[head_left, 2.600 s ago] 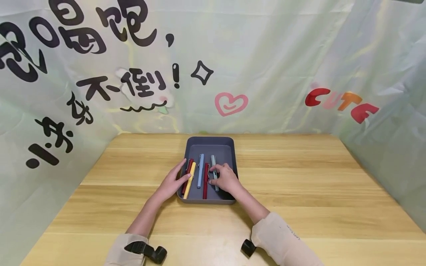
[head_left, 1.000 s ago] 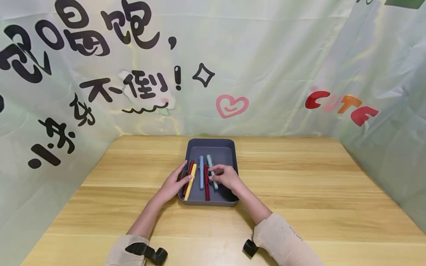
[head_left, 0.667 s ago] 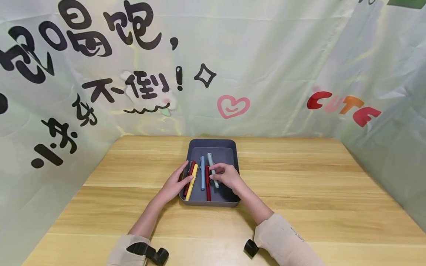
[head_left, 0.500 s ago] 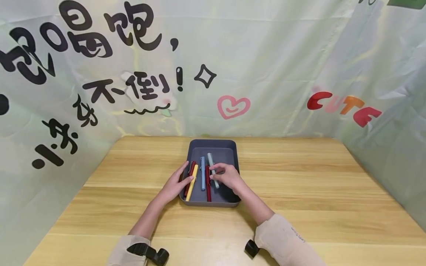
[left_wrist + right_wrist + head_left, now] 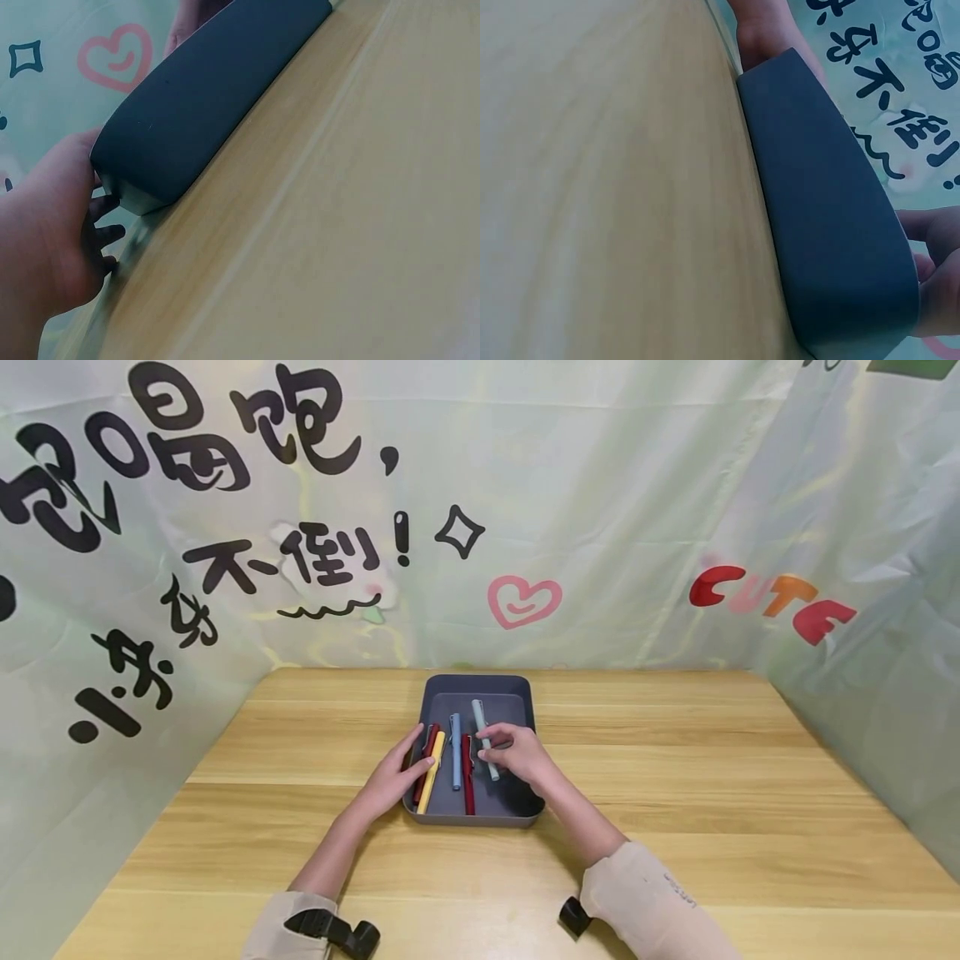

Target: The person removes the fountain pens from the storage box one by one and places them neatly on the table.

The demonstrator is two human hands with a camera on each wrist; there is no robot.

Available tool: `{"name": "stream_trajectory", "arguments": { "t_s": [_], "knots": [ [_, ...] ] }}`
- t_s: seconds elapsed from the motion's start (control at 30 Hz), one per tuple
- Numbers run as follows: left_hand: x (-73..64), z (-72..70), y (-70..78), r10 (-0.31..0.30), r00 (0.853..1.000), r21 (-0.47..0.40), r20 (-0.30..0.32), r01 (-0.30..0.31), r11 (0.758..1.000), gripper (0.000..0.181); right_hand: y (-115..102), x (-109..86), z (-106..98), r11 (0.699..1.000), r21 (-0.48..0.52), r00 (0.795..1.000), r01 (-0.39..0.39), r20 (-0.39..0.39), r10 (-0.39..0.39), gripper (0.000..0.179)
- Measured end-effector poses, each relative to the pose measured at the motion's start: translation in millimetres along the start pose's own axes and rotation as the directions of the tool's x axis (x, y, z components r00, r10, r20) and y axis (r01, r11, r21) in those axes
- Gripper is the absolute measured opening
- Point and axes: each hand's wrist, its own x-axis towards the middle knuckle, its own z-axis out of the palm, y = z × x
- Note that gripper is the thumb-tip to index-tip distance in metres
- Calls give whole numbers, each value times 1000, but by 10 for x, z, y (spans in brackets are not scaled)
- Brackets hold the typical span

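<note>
A dark grey tray (image 5: 480, 820) holds several pens with clips, laid roughly lengthwise. With thumb and fingertips my right hand (image 5: 522, 757) pinches a pale green pen (image 5: 478, 717) over the tray's right half, its far end leaning slightly left. My left hand (image 5: 388, 782) grips the tray's left wall, thumb over the rim beside a yellow pen (image 5: 431, 787) and the other fingers outside. One red pen (image 5: 417, 790) lies left of the yellow one. A blue pen (image 5: 455, 760) and a second red pen (image 5: 468, 787) lie mid-tray. In the right wrist view the tray wall (image 5: 832, 210) hides the pens.
The tray stands on a wooden table (image 5: 675, 777), towards its back edge. Printed cloth (image 5: 600, 510) hangs behind the table and along both sides. Black straps with small devices (image 5: 363, 937) are worn at the sleeves.
The pale green pen first swung left towards the red pen in my right hand's pinch, then shifted right and a little farther back. My left hand kept its place on the tray.
</note>
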Motion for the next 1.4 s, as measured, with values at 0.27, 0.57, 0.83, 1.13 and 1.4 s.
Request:
{"name": "stream_trajectory", "arguments": {
  "t_s": [0.27,0.57,0.83,1.13,1.4],
  "knots": [
    [3,1,-9,5,1000,7,4,-5,1000,67,-7,-9,-84,1000,-11,1000,-8,0,8,28],
    [9,-5,-14,3,1000,12,6,-3,1000,66,-39,-41,-204,999,-30,1000,-15,1,15,31],
    [23,1,-38,14,1000,6,6,-14,1000,67,-37,-62,-317,1000,-24,1000,-11,-8,11,31],
    [28,10,-36,9,1000,18,4,-9,1000,67,-16,-119,-496,1000,-21,1000,4,-9,-4,31],
    [10,14,-7,0,1000,16,5,0,1000,67,30,-174,-637,1000,21,1000,5,-4,-4,32]
  ]
}}
